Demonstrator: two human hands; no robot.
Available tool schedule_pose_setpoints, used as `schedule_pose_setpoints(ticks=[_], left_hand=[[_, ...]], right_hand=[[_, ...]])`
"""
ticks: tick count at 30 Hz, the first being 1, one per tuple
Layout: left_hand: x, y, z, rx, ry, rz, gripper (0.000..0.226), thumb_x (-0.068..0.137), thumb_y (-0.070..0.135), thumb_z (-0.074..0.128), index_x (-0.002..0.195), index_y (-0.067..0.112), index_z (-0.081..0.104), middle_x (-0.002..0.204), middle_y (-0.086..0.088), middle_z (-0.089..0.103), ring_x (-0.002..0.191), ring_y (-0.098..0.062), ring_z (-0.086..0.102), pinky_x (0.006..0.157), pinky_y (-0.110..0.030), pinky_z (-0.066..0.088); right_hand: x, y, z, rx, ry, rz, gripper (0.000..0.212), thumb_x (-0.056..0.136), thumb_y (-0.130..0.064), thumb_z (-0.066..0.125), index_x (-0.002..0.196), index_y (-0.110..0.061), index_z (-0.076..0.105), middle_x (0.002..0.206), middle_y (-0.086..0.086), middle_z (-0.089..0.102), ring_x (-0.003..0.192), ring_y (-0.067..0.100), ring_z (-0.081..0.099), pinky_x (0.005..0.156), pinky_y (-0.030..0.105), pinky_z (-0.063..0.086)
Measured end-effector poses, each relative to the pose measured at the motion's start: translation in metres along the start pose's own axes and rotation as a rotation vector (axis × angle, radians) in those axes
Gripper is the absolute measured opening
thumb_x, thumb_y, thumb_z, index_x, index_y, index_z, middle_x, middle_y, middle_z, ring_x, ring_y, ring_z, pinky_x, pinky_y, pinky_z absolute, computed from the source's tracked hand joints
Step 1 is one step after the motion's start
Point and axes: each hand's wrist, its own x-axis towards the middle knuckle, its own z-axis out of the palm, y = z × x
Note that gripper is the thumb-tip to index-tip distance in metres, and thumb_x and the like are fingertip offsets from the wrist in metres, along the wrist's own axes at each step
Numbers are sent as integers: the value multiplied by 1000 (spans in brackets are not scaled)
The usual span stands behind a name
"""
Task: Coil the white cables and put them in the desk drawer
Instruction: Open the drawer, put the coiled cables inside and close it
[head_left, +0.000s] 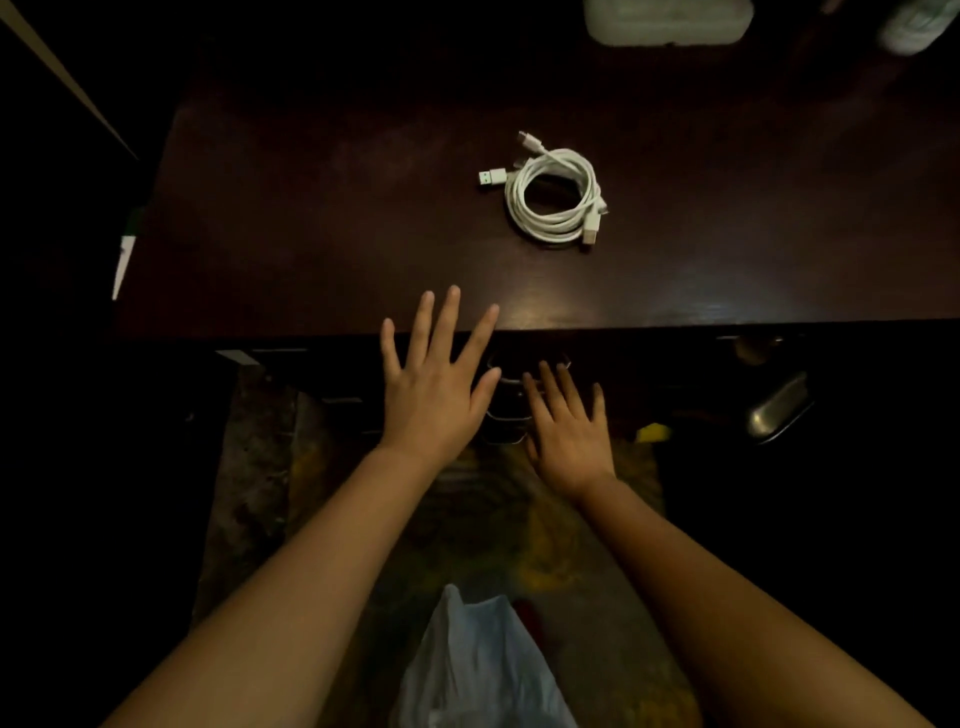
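Both hands empty, nothing gripped. Left hand (434, 384) is flat, palm down, fingers spread wide; its fingertips (453, 293) overlap the front edge of the desk (311, 234), the rest of the hand hangs out in front of that edge. Contact with the wood can't be confirmed from this angle. Right hand (569, 431) is also spread, palm down, lower and nearer the body, in front of the desk's face. Its fingertips (544, 370) sit right at a metal drawer handle (506, 379), which shows between the two hands; touching or just short, can't tell. Two more handle-like metal edges are stacked below that one, mostly hidden by the hands and the dark.

White cables (553, 195) are already coiled into one round bundle, lying flat on the desktop, well apart from both hands, past the left fingertips and slightly right. Plugs stick out of the coil: a USB one to the left, a smaller one at the far side, another at the near right.

Drawer fronts are dark; none is visibly pulled out, and the cables are not in one.

Far edge of desk: a pale plastic box (667, 21), partly cropped. Below right of the desk edge: a shiny metal object (779, 408). On the floor near the body: a light plastic bag (483, 665) on a patterned rug (249, 467).
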Motion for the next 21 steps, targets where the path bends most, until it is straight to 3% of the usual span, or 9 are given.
schedule_pose_setpoints(ticks=[4, 9, 21], left_hand=[[-1, 0, -2, -15, -24, 0, 59, 90, 51, 20, 146, 36, 7, 158, -7, 5, 145, -27, 0, 112, -56, 1], [-1, 0, -8, -44, -82, 4, 59, 93, 51, 25, 145, 38, 2, 159, -4, -4, 145, -24, -9, 112, -55, -4], [-2, -5, -25, 1, -255, 91, 62, 91, 59, 24, 143, 44, -8, 157, -8, -17, 142, -28, -19, 111, -57, -7]], right_hand=[[8, -5, 7, -26, -42, 37, 83, 90, -37, 48, 146, -21, -11, 158, 6, -5, 144, 24, -14, 113, 56, -3], [1, -20, 1, 58, 13, 94, 73, 90, -36, 45, 147, -19, 3, 157, 9, 9, 146, 26, -2, 114, 56, 4], [-93, -18, 39, 135, 24, 33, 73, 88, -34, 49, 147, -24, 7, 158, 5, 11, 146, 23, 1, 111, 57, -3]])
